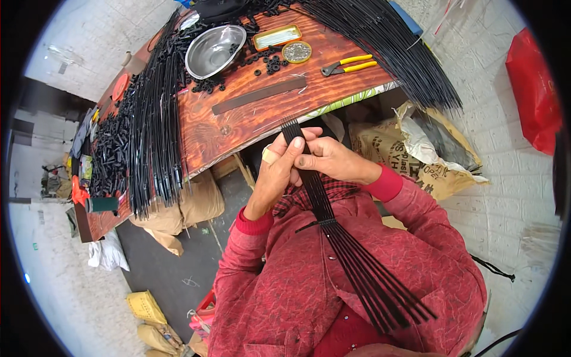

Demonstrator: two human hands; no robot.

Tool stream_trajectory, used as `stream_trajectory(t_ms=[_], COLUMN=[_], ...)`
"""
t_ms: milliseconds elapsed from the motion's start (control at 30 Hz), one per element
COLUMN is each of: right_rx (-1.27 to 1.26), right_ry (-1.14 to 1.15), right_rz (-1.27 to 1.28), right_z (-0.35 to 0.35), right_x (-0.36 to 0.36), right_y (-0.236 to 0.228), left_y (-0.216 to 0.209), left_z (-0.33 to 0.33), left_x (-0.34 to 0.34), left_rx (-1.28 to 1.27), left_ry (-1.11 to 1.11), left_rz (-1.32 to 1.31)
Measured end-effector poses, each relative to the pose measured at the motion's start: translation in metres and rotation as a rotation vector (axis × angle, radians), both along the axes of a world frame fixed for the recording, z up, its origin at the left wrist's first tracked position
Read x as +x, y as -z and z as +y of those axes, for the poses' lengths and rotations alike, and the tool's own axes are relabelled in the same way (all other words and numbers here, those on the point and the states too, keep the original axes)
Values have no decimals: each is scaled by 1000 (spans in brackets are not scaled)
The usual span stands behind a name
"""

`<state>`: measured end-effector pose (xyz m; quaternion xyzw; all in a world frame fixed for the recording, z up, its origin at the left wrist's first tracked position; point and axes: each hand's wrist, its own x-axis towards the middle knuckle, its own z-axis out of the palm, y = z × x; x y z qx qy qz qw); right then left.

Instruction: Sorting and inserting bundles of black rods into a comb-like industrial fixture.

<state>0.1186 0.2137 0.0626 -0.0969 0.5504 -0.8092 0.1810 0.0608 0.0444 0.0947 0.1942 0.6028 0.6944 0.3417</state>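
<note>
A bundle of thin black rods (321, 205) lies slantwise in front of my body. A black band (324, 222) gathers it partway down, and below that the rods fan apart toward my lap. Near the upper end, my left hand (276, 163) is closed on the bundle, its thumb laid over the rods and a pale wrap on one finger. From the other side my right hand (338, 159) pinches the same stretch, thumb on top. The rod tips stick out above my fingers by the table's front edge. Part of each hand's fingers is hidden behind the bundle.
On the wooden table (205, 134) are a dark flat bar (259, 95), yellow-handled pliers (348, 64), a steel bowl (213, 52), a yellow-rimmed tray (277, 37) and a round tin (297, 52). Long black rods hang over both sides (156, 131). An opened sack (416, 152) stands at right.
</note>
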Motion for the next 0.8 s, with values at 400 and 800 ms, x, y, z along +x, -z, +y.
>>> stream_trajectory(t_ms=[400, 800], right_rx=[38, 64], right_ry=[75, 16], right_rz=[-71, -133], right_z=[-2, 4], right_x=[6, 2], right_y=[-10, -14], left_y=[2, -4], left_z=[-3, 6], left_x=[-12, -18], left_rx=[315, 204], left_ry=[-241, -203], left_rz=[-115, -13])
